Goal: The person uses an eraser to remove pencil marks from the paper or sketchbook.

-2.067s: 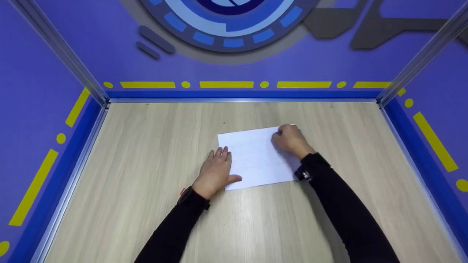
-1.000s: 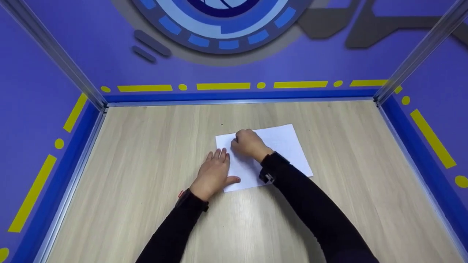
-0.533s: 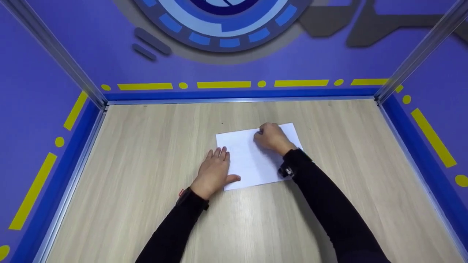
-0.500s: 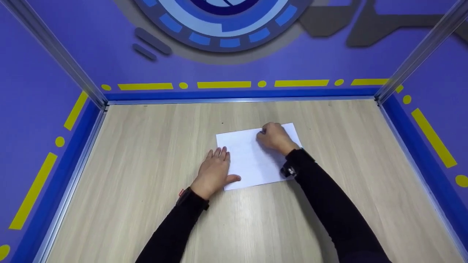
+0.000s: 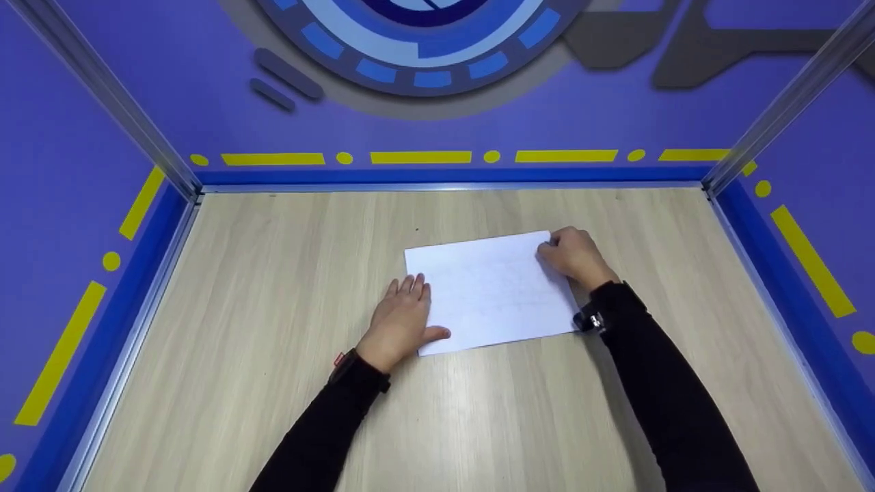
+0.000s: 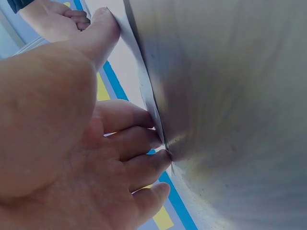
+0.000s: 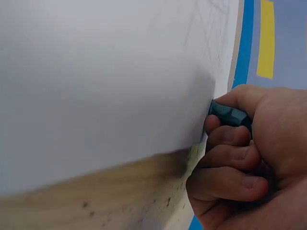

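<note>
A white sheet of paper lies slightly turned on the wooden tabletop. My left hand rests flat over its left edge, fingers straight and thumb spread onto the sheet. At the far right corner, my right hand is curled with its fingertips right at the paper's edge. The right wrist view shows thumb and fingers pinching a small dark teal block, its end close to the paper; the rest of it is hidden in the palm. Faint grey lines mark part of the sheet.
Wooden tabletop surrounds the paper. Blue-purple panels with yellow dashes enclose it at the back and both sides, with metal rails along the base. Dark specks show on the wood beside the sheet.
My right hand went from the sheet's right side across to the left, then back rightward to the right edge. My left hand has stayed on the left edge; the paper has not visibly shifted.
</note>
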A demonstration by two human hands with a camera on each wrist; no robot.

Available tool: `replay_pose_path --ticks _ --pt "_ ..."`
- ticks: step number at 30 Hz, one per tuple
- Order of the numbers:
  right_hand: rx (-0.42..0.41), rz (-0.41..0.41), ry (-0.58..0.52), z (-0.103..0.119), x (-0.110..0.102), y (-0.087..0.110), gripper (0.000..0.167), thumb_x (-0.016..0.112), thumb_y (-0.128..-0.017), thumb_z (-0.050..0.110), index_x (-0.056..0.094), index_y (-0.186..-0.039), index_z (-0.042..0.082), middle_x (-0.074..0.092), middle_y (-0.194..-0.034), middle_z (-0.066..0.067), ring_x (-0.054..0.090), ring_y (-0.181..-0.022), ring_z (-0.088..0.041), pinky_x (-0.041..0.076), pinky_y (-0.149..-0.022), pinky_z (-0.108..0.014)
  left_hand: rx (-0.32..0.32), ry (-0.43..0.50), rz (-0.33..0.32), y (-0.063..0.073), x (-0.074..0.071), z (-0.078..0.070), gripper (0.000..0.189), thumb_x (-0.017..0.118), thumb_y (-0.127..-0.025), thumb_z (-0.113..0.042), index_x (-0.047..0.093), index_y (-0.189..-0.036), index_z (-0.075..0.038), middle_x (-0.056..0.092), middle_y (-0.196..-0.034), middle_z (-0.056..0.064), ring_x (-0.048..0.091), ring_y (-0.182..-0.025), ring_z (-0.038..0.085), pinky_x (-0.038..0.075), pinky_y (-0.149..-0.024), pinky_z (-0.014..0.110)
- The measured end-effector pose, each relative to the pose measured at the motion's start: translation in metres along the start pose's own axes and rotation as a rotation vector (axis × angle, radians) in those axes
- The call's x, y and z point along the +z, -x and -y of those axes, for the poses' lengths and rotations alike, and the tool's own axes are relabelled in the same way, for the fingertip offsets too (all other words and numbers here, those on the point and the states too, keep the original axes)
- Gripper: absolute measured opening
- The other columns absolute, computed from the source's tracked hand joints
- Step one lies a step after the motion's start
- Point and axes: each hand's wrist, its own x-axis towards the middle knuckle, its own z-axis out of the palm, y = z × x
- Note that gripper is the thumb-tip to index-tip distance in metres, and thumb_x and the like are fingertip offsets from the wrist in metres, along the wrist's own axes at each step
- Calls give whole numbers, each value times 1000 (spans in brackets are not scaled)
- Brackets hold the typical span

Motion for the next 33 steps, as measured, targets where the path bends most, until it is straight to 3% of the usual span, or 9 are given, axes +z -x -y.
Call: replay_pose_path --ticks 3,6,9,14,19,23,25,30,33 --pt "1 -20 27 2 2 3 29 59 -100 23 51 -76 9 47 -77 -6 51 -71 -26 41 -61 -36 1 11 0 1 0 1 103 69 -100 -69 43 -166 5 37 -178 24 35 -168 39 26 -140 55" --pt "-10 -41 50 12 7 8 28 58 -102 25 66 -92 0 58 -91 -13 56 -83 -30 46 -71 -39 1 19 7 1 0 1 102 70 -100 -68 43 -167 5 37 -178 24 34 -169 39 24 -141 55" --pt "-44 -32 44 29 17 12 32 57 -104 27 70 -103 -2 65 -99 -17 61 -89 -32 51 -75 -41 -4 15 0 2 0 2 103 72 -99 -68 44 -166 5 39 -177 24 36 -168 40 26 -140 55" --pt "-173 -16 77 72 48 15 28 60 -103 26 62 -82 7 68 -91 -15 65 -87 -33 55 -78 -46 -1 2 -26 3 -1 5 103 73 -97 -68 47 -164 6 41 -175 26 39 -166 41 28 -139 55" --pt "-267 5 144 120 88 20 30 61 -103 26 66 -80 7 77 -98 -21 74 -98 -40 60 -92 -56 15 2 -52 4 1 6 103 75 -96 -68 49 -162 6 44 -174 26 42 -164 42 30 -138 57" --pt "-318 -1 163 134 121 5 33 62 -102 30 70 -79 8 79 -97 -18 74 -96 -36 60 -90 -56 19 5 -70 4 2 5 102 76 -95 -67 51 -161 6 46 -172 26 44 -163 42 31 -137 58" --pt "-327 -24 156 129 136 -11 33 63 -100 29 68 -74 10 76 -90 -14 71 -89 -33 58 -82 -52 19 2 -76 3 2 5 102 75 -95 -68 51 -161 6 47 -172 26 44 -163 41 32 -137 58" --pt "-255 -6 104 122 128 -18 33 65 -98 29 63 -69 14 70 -83 -9 61 -81 -27 52 -74 -43 15 -13 -80 2 3 2 103 74 -95 -69 51 -161 5 47 -172 25 45 -163 40 33 -136 58" --pt "-207 11 100 123 106 -6 32 66 -100 28 65 -72 12 72 -90 -12 61 -85 -28 53 -77 -44 12 -12 -74 1 3 1 103 74 -95 -69 50 -162 5 45 -173 25 44 -163 40 32 -137 58"
